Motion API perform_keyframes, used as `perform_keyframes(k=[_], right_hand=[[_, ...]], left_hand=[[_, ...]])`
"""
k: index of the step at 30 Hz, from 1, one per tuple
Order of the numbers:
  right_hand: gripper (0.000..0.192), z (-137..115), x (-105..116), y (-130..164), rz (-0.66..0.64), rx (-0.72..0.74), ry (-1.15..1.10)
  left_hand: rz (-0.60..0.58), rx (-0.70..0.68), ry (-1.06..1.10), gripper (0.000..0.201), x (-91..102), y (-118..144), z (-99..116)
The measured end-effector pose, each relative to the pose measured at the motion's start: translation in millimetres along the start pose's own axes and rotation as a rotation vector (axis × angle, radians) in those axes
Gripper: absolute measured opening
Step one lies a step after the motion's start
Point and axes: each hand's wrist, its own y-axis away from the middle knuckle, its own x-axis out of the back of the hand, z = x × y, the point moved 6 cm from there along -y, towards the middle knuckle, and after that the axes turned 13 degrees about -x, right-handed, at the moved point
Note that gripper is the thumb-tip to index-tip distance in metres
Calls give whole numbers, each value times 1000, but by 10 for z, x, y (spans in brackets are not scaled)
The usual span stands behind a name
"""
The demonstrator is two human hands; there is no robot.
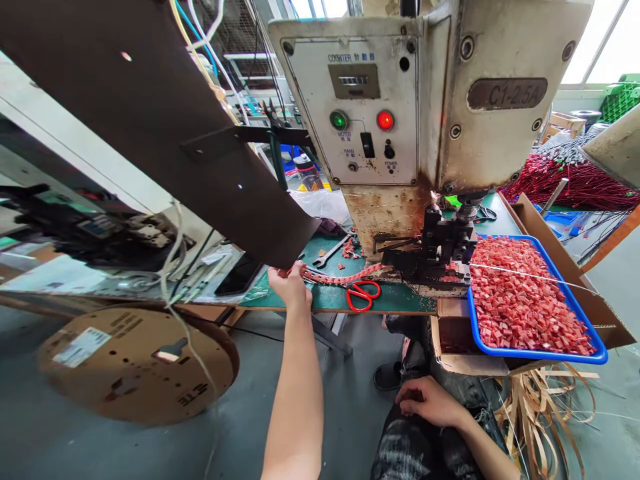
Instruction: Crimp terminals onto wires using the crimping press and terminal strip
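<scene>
A: Where are the two hands, and is either one clamped on anything?

B: They are well apart; the left hand (291, 283) is at the front edge of the bench (327, 301), its fingers apparently pinched about the red strip (345, 277), just below the low end of the dark curved sheet (165, 133); the fingertips are partly hidden, so I can't tell the exact grip; the right hand (430, 400) rests on the thigh (410, 443), loosely curled, with nothing visible in it

A: Why hold the strip there?

B: It runs along the front edge from those fingers to the black tooling (450, 243) under the machine (435, 87); a light hold at that end probably keeps it in line and untwisted; the right hand seems to be left free because one is enough

A: And the things round about?

B: Red-handled scissors (367, 297) lie at the front edge, likely for easy reach; a wrench (333, 252) lies farther back; at the bench's right end a blue tray (543, 357) of small red pieces (525, 293) sits beside the tooling, presumably to keep loose pieces together
</scene>
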Motion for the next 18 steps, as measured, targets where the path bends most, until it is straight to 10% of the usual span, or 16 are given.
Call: perform_keyframes(k=[18], right_hand=[[23,-11,4,4,7,4,40]], left_hand=[[-69,-12,-82,29,-32,40,-16]])
